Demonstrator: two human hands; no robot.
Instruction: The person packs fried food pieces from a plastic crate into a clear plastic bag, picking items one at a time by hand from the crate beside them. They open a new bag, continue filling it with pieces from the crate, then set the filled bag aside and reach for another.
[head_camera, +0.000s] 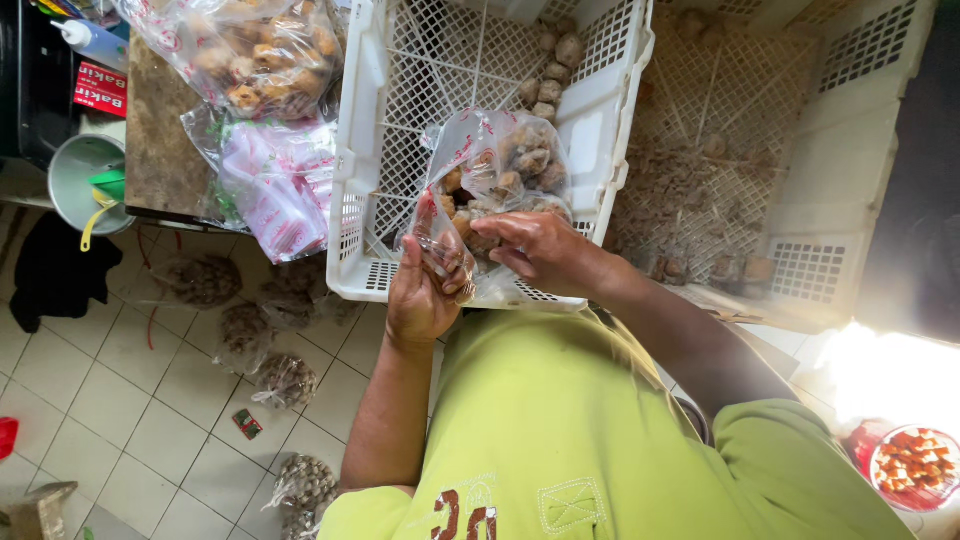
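Head view: both hands grip clear bag, apparently brown lumps, over white crate.

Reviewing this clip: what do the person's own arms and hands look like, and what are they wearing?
Both hands, the left hand and right hand, are bare: no gloves, and no rings or watch that I can see. The forearms are uncovered. A lime-green short-sleeved shirt ends above the elbows, with dark red printing and a stitched patch on its front.

Left hand, right hand grip clear bag over white crate.
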